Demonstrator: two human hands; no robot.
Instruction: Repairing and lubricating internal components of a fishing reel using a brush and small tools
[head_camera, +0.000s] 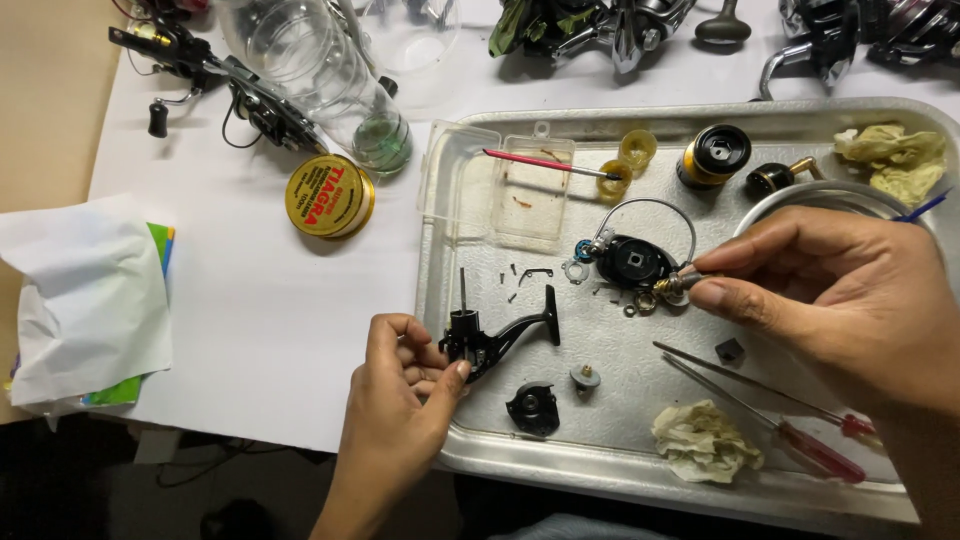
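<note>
My left hand (395, 400) grips a black fishing-reel body (497, 340) at the near left edge of a metal tray (560, 465); the body's stem points up and right. My right hand (840, 295) pinches a small metal end piece (678, 283) on a black rotor with a wire bail arm (633, 258) lying mid-tray. Tiny screws, washers and rings (640, 303) are scattered between the two parts. A black cover piece (533, 408) and a small gear (585, 377) lie near the front.
Two red-handled screwdrivers (800, 440) and crumpled tissues (705, 440) lie at the tray's front right. A clear plastic box with a red brush (520, 180), a gold-black spool (713, 155) and a yellow tin (329, 196) sit farther back. More reels line the far edge.
</note>
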